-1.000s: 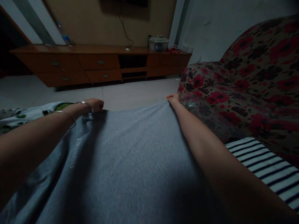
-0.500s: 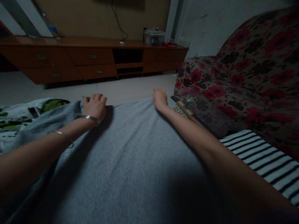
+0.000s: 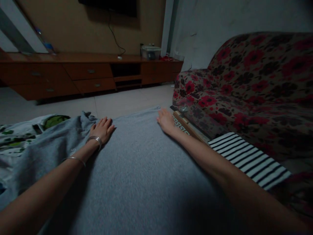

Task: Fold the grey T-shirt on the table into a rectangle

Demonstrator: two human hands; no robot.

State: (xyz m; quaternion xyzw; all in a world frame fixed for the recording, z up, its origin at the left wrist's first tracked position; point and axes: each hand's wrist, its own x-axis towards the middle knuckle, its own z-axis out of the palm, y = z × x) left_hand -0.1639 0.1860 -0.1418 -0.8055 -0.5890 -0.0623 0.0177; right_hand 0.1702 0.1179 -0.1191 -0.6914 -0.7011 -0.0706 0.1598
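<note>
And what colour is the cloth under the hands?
The cloth looks grey; the head view shows it best.

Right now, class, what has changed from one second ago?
The left hand has let go and opened flat on the grey garment; the right hand has lowered, seemingly releasing it too. The garment lies smoother; a patterned wooden edge shows alongside. The striped cloth and floral sofa stayed put.

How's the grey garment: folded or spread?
Mostly spread: grey garment lies broad between left hand and right hand, bunched at left.
</note>
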